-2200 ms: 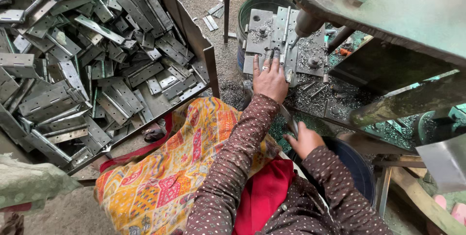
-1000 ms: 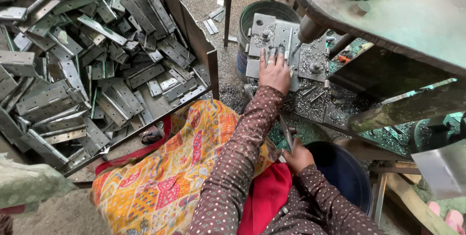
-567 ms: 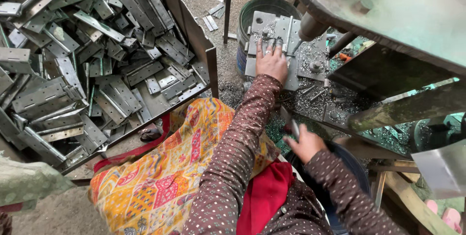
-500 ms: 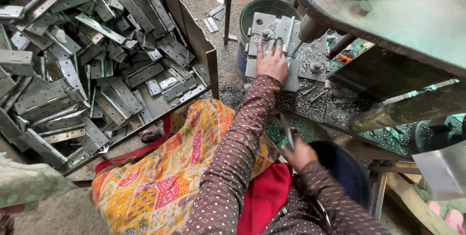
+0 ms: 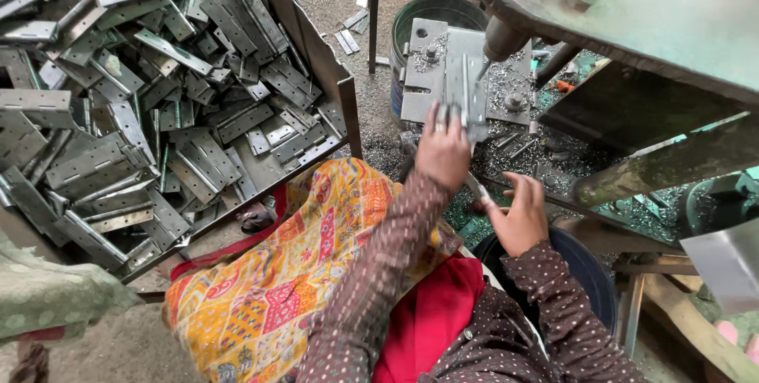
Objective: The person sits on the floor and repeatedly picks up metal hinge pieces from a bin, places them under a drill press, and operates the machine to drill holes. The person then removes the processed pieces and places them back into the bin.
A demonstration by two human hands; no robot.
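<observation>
My left hand (image 5: 443, 152) reaches forward to the grey metal fixture plate (image 5: 423, 75) of a drill press. Its fingers press a steel hinge (image 5: 468, 97) that stands on the plate just left of the drill bit (image 5: 500, 39). My right hand (image 5: 523, 215) hovers lower and to the right, above a dark bucket (image 5: 594, 288). Its thumb and fingers pinch the end of a second thin steel hinge (image 5: 477, 188), while the other fingers spread. Both arms wear dotted brown sleeves.
A large wooden tray (image 5: 341, 90) piled with several steel hinges (image 5: 142, 114) fills the left side. Metal shavings cover the machine bed (image 5: 553, 154). The green machine head (image 5: 632, 11) overhangs at top right. A green drum (image 5: 431, 15) and a stool stand behind.
My left hand has stayed on the hinge at the fixture. My right hand has gone up and down beside it with the thin hinge, and now sits slightly higher and further right.
</observation>
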